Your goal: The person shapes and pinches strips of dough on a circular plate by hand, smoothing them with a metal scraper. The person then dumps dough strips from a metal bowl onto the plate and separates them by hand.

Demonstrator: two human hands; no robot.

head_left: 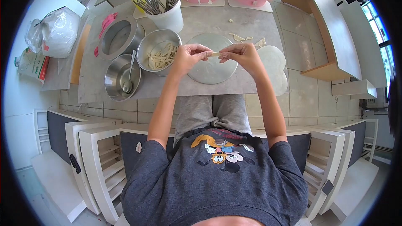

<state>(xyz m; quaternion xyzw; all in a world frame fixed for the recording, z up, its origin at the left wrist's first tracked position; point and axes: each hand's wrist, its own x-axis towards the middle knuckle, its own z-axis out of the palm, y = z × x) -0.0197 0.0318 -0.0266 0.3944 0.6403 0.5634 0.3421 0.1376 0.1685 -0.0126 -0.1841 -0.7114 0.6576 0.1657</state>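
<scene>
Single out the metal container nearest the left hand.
The bowl of pale strips, right beside the left hand; the spoon-holding bowl and the wide-rimmed pan sit farther left.

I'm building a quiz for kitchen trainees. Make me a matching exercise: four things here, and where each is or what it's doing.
1. Whisks
2. Spoon
3. Strip heap
4. Right hand

A. in the bowl at the table's near edge
B. pinching a pale piece
C. standing in a white tub
D. in the bowl beside the left hand

Pairs: 1-C, 2-A, 3-D, 4-B
</scene>
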